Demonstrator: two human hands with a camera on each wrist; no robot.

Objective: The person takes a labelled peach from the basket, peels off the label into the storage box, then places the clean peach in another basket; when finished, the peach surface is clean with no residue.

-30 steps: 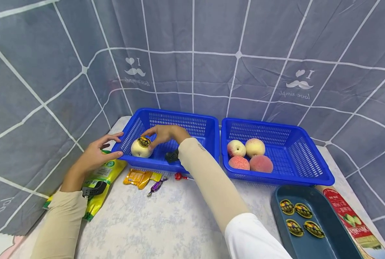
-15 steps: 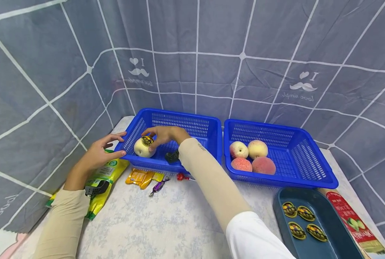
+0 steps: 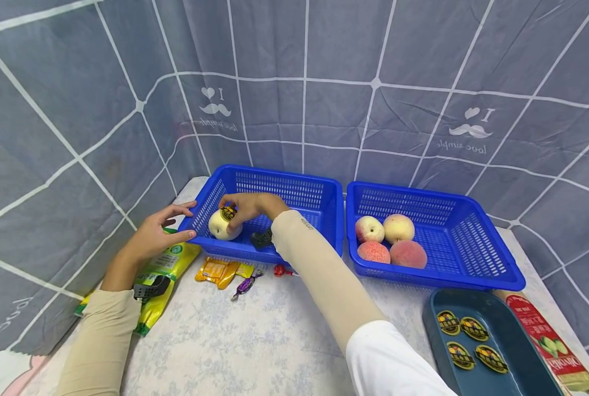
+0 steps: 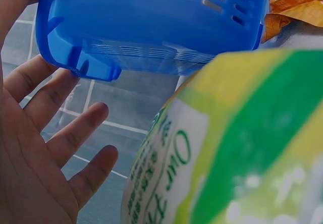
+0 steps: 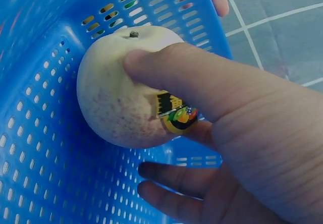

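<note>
A pale peach with a reddish blush sits at the left end of the left blue basket. My right hand holds it, the thumb lying across its side near the stem. A black and gold oval sticker is on the peach, partly covered by the thumb and fingers. My left hand touches the left end of the same basket, with fingers spread and fairly straight. In the left wrist view, its fingertips meet the basket's rim, while other fingers stand free.
A second blue basket with several peaches stands right. Below it are a dark tray with several stickers and a red box. Wrapped sweets and a lollipop lie in front; a yellow-green bag lies under my left wrist.
The whole head view has shifted slightly to the right. My right thumb and fingers now cover more of the sticker on the peach. My left hand stays at the basket's end.
</note>
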